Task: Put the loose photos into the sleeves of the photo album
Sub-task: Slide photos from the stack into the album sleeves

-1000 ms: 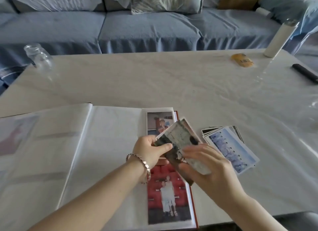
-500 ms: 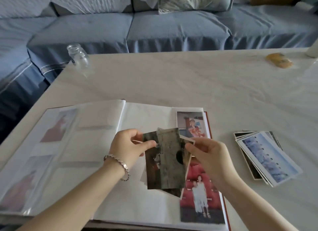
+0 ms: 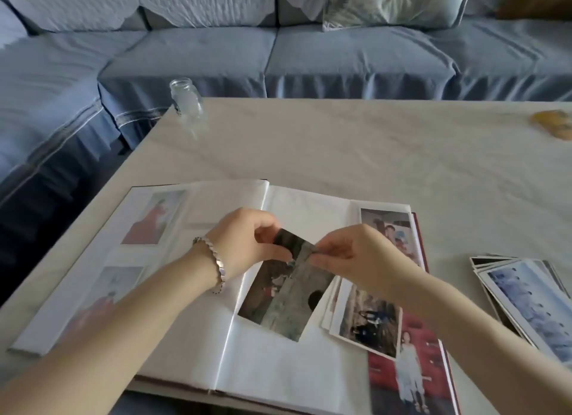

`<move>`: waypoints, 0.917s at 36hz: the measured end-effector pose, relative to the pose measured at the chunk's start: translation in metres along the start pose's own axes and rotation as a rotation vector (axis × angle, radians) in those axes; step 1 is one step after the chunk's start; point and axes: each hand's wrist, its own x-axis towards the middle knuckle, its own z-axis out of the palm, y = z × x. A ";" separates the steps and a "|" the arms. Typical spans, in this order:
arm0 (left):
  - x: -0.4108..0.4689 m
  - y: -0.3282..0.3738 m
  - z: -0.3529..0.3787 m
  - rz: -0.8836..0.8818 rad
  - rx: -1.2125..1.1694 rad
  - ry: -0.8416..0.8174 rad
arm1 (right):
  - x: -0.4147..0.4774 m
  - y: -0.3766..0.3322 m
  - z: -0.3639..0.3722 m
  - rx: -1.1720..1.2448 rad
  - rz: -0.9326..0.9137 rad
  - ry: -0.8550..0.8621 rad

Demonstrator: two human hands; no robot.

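the fingers (image 3: 270,253) of the left hand (image 3: 244,244) pinch the top left corner of a dark grey-green rectangular photo print (image 3: 284,300). the fingers (image 3: 328,256) of the right hand (image 3: 365,253) pinch its top edge just beside them, thumb against forefinger on both sides. the print hangs tilted over the inner column of the right-hand page of the open white-paged photo album (image 3: 278,368). whether its lower edge has entered a clear sleeve or only lies on top cannot be told. it looks like the step of feeding one print into a pocket.

just beside it, partly under the right wrist, a small fan of loose glossy prints (image 3: 365,318) lies on the same page, unsleeved.

four photos show as already sleeved:
- on the left page, an upper print of a red-dressed figure (image 3: 151,219) and a paler lower print (image 3: 105,300), both behind plastic
- on the right page's outer column, a group snapshot (image 3: 393,232) at the top and a red-backed portrait (image 3: 408,374) at the bottom

the inner pockets of both pages look unfilled.

further right, well apart from the album, a spread stack of white-bordered loose photos (image 3: 532,303) lies on the pale marble-look bench (image 3: 340,148). between the stack and the fan, i judge a good deal of the task is left.
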 end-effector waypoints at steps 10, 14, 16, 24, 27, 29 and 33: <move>-0.011 -0.039 -0.015 -0.387 -0.459 0.406 | 0.041 -0.023 0.035 0.469 0.061 0.319; -0.012 -0.058 -0.027 -0.568 -0.991 0.348 | 0.060 -0.037 0.048 0.697 0.071 0.343; -0.012 -0.063 -0.033 -0.551 -1.166 0.293 | 0.070 -0.044 0.053 0.729 0.073 0.315; -0.002 -0.109 -0.059 -0.455 -0.828 0.805 | 0.089 -0.041 0.096 -0.142 -0.179 0.142; -0.003 -0.127 -0.068 -0.415 -0.695 0.876 | 0.088 -0.037 0.117 -0.538 -0.297 -0.006; -0.002 -0.133 -0.072 -0.402 -0.674 0.901 | 0.090 -0.029 0.128 -0.615 -0.331 0.025; -0.003 -0.139 -0.074 -0.349 -0.483 0.894 | 0.096 -0.020 0.133 -0.672 -0.351 0.046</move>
